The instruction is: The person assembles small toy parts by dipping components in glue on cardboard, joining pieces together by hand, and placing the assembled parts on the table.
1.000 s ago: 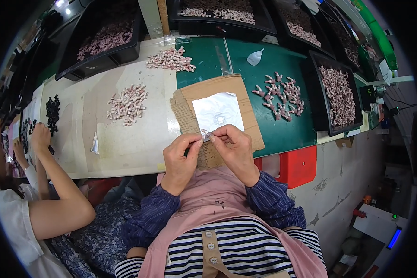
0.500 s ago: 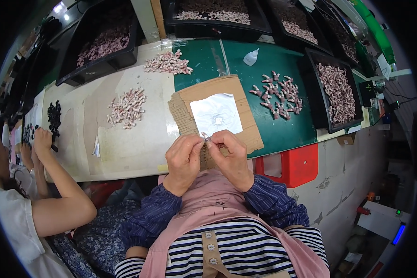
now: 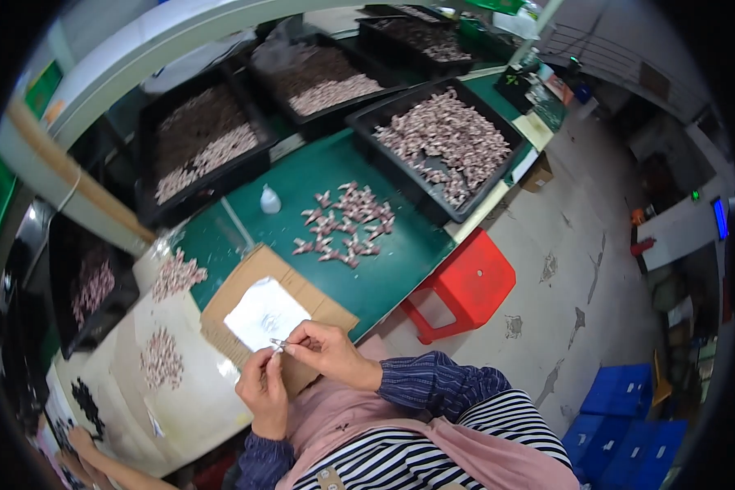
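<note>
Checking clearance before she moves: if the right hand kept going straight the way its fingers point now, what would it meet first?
The right hand points toward the left hand; their fingertips already meet on the small metal part, so that comes first, then the left fingers. Depth is uncertain.

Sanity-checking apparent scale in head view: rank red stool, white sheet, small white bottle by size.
1. Red stool, largest.
2. White sheet on the cardboard, clearly smaller, though nearer the camera.
3. Small white bottle, smallest by far.

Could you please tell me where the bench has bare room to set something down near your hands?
Bare green mat lies between the small white bottle, the cardboard sheet and the loose pile of small parts. The black trays behind are full.
</note>
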A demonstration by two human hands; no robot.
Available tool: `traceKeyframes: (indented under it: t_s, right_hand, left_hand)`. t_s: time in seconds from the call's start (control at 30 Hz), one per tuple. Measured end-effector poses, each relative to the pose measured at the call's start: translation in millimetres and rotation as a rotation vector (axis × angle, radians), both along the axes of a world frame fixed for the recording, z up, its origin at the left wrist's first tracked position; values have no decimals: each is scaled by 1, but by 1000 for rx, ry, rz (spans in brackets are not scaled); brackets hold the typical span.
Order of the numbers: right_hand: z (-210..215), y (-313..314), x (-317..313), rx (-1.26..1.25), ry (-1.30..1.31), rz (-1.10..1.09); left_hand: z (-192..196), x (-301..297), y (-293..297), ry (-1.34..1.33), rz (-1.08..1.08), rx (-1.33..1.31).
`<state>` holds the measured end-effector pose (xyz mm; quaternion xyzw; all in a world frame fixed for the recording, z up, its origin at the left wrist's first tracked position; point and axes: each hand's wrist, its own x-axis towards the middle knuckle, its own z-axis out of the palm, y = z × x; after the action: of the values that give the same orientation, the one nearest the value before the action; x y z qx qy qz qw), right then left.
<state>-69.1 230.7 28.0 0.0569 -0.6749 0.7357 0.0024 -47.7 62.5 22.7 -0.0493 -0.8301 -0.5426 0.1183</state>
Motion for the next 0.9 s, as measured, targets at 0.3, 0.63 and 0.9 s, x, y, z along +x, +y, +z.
traceKeyframes:
  t_s: [0.3, 0.63, 0.9]
  right_hand:
    - [35, 159, -87, 454, 271, -477]
    - [35, 329, -163, 1035, 132, -657]
    - [8, 343, -191, 1293, 167, -498]
  left_hand:
    - [-3, 5, -7, -305, 129, 220]
    - [-1, 15, 2, -219, 201, 247]
    - [1, 30, -16, -206, 148, 189]
